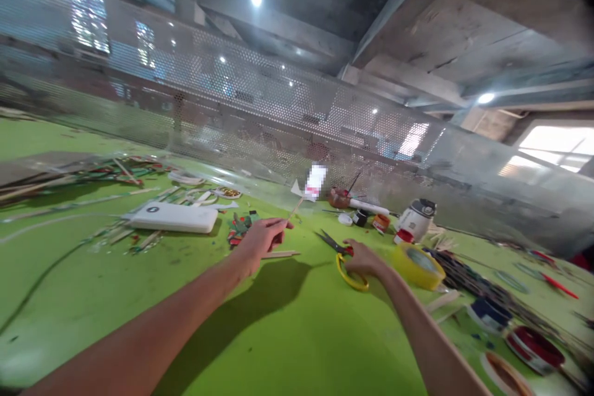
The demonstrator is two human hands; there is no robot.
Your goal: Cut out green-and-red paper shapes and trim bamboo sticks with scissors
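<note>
Thumb and fingers of my left hand (268,236) are pinched round a thin wooden stick (296,206) that slants up and away. Near the stick's top is a small white piece (297,187). Under my left hand a flat wooden strip (283,254) lies on the green table (297,334). My right hand (364,258) is closed at the handles of yellow-handled scissors (352,278), whose dark blades (330,241) are parted and point up and left. Red and green pieces (237,229) lie just left of my left hand.
At left are a white power bank (174,217) with a cable and bundles of sticks. Yellow tape (418,266), a white container (417,218), small paint jars (380,223) and dark strips stand or lie at right. A mesh panel (260,111) runs behind.
</note>
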